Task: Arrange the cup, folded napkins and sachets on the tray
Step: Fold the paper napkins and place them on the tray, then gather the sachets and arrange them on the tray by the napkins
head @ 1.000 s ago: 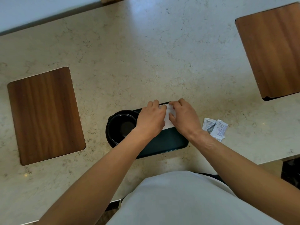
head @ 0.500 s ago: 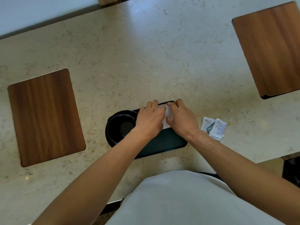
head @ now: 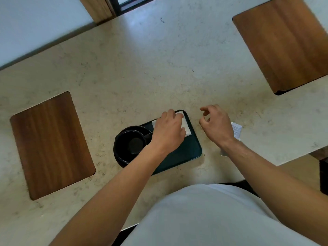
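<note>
A dark green tray [head: 190,150] lies near the counter's front edge. A black cup [head: 131,143] on a black saucer stands at the tray's left end. A folded white napkin [head: 186,124] lies on the tray's far part, and my left hand [head: 168,130] rests flat on it, covering most of it. My right hand [head: 215,124] hovers to the right of the tray with loosely curled fingers and holds nothing. White sachets [head: 237,130] lie on the counter, partly hidden behind my right hand and wrist.
A wooden board [head: 51,144] lies on the marble counter [head: 142,68] at the left, another wooden board [head: 287,41] at the far right. The counter's front edge runs just before my body; a wall and doorframe are beyond its far edge.
My right hand has left the napkin and moved right, off the tray, over the sachets. My left hand stays on the napkin. The camera has shifted closer.
</note>
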Motion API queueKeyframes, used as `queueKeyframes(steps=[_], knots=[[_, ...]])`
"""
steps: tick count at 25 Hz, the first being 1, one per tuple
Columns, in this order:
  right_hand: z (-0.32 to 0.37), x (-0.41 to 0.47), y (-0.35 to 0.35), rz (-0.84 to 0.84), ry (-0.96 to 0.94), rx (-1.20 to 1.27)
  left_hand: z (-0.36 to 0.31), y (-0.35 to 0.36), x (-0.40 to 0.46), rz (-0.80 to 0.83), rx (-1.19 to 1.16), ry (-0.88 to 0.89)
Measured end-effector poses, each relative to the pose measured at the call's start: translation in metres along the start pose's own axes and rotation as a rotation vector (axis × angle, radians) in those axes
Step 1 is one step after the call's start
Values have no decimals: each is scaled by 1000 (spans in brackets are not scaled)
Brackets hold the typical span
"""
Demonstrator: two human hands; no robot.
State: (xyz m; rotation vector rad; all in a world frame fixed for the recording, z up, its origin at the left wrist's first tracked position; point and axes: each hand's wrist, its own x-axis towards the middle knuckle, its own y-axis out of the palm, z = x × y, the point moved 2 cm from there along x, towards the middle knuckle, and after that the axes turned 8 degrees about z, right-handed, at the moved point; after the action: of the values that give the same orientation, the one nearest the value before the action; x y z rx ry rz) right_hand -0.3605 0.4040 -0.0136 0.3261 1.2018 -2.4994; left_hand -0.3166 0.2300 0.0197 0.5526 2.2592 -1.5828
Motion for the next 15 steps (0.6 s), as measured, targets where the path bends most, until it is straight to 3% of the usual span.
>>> queueKeyframes(steps=[7,15], knots=[[-64,-35,-38,-94,185,-17,-73,17,18,85,-102,194],[-117,-66,-44,-46,253,-46,-118,60,30,201,-254,149]])
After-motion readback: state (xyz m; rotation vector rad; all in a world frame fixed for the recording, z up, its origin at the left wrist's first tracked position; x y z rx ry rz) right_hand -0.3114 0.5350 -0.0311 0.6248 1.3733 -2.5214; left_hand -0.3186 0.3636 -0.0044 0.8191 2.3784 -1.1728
